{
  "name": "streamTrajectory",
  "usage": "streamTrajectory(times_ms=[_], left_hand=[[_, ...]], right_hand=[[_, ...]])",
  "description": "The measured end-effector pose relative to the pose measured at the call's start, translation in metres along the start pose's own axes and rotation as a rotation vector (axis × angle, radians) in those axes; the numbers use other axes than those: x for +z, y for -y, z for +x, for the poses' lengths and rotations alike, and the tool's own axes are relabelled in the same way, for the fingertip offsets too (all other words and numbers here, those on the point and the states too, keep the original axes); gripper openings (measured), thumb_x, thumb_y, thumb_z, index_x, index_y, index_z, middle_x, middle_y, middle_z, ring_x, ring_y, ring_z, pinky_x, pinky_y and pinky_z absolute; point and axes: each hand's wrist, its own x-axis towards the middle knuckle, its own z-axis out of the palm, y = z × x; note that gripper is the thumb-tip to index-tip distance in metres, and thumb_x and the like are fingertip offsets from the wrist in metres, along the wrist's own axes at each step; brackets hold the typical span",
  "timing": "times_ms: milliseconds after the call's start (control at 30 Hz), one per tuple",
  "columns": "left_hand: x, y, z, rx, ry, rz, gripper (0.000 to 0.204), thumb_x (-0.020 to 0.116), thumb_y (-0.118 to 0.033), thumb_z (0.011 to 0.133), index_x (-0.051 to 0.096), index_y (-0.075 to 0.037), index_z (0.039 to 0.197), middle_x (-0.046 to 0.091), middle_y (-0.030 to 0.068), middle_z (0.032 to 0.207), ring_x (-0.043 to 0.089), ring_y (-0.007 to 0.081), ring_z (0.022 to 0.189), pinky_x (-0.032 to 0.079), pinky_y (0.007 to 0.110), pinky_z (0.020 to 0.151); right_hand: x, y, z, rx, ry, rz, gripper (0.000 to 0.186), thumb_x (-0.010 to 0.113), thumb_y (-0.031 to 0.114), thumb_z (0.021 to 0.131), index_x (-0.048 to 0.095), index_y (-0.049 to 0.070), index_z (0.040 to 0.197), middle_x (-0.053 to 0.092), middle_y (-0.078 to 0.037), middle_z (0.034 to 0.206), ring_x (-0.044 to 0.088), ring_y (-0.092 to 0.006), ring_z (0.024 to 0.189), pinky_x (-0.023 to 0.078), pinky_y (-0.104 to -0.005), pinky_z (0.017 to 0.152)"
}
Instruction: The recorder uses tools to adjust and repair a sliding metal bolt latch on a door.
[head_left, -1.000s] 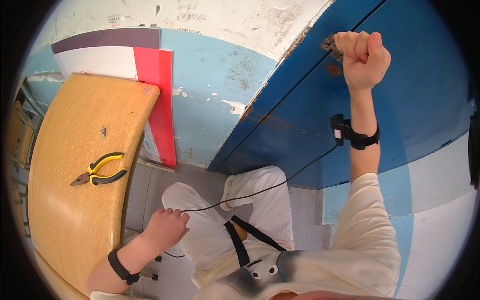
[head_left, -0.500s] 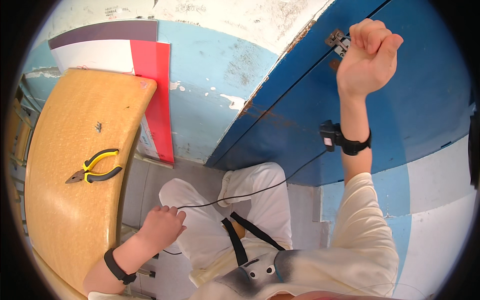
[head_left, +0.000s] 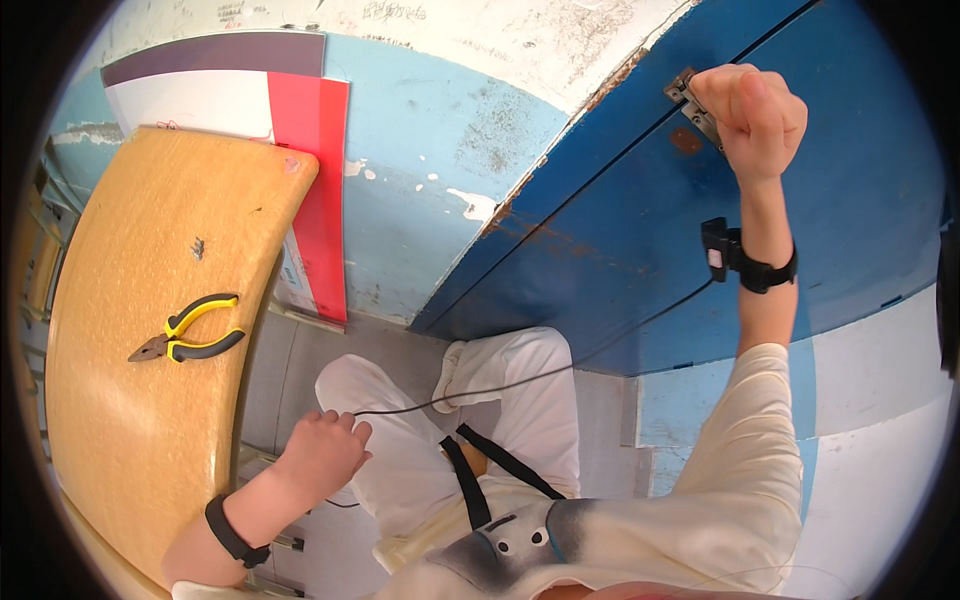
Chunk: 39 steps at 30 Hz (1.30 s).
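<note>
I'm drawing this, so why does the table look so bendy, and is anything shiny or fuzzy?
Head view: the fisheye lens makes the table look curved; head view: pale glare shines on its top; head view: the pliers look fairly sharp, but the grey bits are too small to make out.

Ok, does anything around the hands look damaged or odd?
Yes: the blue panel has a rust-brown patch beside the metal fitting at the right hand, and the light-blue wall has chipped paint, leaving pale bare spots.
</note>
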Motion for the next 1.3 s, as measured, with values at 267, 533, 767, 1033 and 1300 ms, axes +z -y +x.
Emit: streamTrajectory(times_ms=[267,533,767,1033,1300], left_hand=[[0.001,0.002,0.000,0.029,-0.012,0.008,0.026,0.066,-0.029,0.080,0.059,-0.006,0.089,0.062,0.0076,0.082,0.063,0.0226,0.078,0.049,0.035,0.069],[0.000,0.001,0.000,0.027,-0.001,0.003,0.026,0.065,-0.031,0.081,0.060,-0.007,0.088,0.062,0.0069,0.081,0.063,0.0221,0.078,0.049,0.036,0.068],[0.000,0.000,0.001,-0.011,0.058,-0.022,0.025,0.065,-0.031,0.082,0.059,-0.008,0.090,0.063,0.0071,0.083,0.063,0.0244,0.081,0.047,0.037,0.072],[0.001,0.000,-0.001,-0.023,0.047,-0.018,0.024,0.066,-0.030,0.081,0.060,-0.008,0.089,0.063,0.0072,0.082,0.062,0.0243,0.079,0.047,0.037,0.073],[0.001,0.000,-0.003,0.000,0.019,-0.022,0.026,0.066,-0.030,0.080,0.060,-0.007,0.089,0.062,0.0076,0.081,0.062,0.0242,0.080,0.048,0.037,0.071]], right_hand=[[0.023,0.001,0.007,0.052,-0.370,-0.029,0.045,0.032,0.031,0.102,0.027,0.009,0.063,0.026,0.000,0.059,0.027,-0.0145,0.057,0.027,-0.0294,0.056],[0.062,-0.006,-0.001,-0.122,-0.791,-0.140,0.052,0.037,0.029,0.102,0.022,0.011,0.056,0.022,0.001,0.050,0.020,-0.0112,0.048,0.017,-0.0281,0.048],[0.045,-0.009,-0.011,-0.158,-0.501,-0.084,0.052,0.033,0.029,0.102,0.020,0.011,0.055,0.019,0.002,0.050,0.013,-0.0114,0.046,0.013,-0.0292,0.045],[0.013,0.005,0.001,-0.032,0.127,-0.186,0.052,0.031,0.030,0.102,0.022,0.009,0.056,0.025,0.000,0.047,0.018,-0.0127,0.042,0.014,-0.0277,0.042],[-0.013,0.012,-0.001,0.147,-0.481,0.546,0.048,0.028,0.032,0.101,0.021,0.012,0.058,0.019,0.001,0.053,0.016,-0.0145,0.052,0.020,-0.0299,0.052]])
